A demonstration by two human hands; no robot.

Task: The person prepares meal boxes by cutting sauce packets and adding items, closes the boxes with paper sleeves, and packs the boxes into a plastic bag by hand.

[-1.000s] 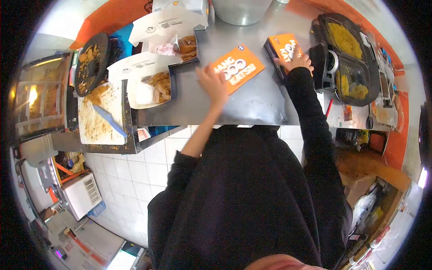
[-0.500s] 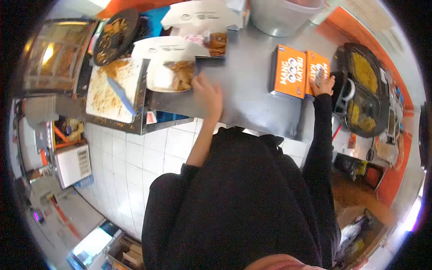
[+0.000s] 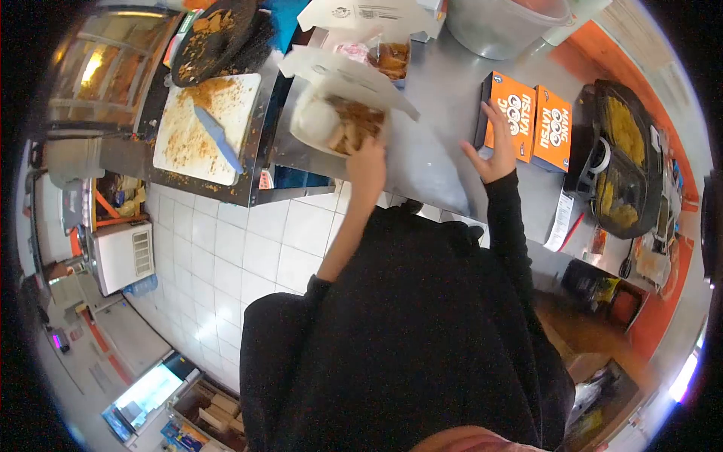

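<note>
An open takeaway box (image 3: pixel 322 145) sits near the front edge of the steel bench (image 3: pixel 440 139), its white lid (image 3: pixel 335 66) tipped back, with a pale mound and brown fried pieces (image 3: pixel 360 119) inside. It looks like thin, stiff card: probably light, easily dented, with loose food that could slide if tilted. The lower side walls seem the surest hold, the lid the weakest.

The left hand (image 3: pixel 367 167) is at the box's near right corner, fingers bent over the rim; whether its grip pinches card or only touches food, I cannot tell. The right hand (image 3: pixel 497 154) is open, thumb and fingers spread, holding nothing, in front of the left orange box (image 3: pixel 520 102). Just beside that lies a right orange box (image 3: pixel 553 129). Behind the takeaway box stands another open box (image 3: pixel 360 16); to the left, a knife (image 3: pixel 217 139) rests on a crumb-strewn cutting board (image 3: pixel 188 154).
</note>
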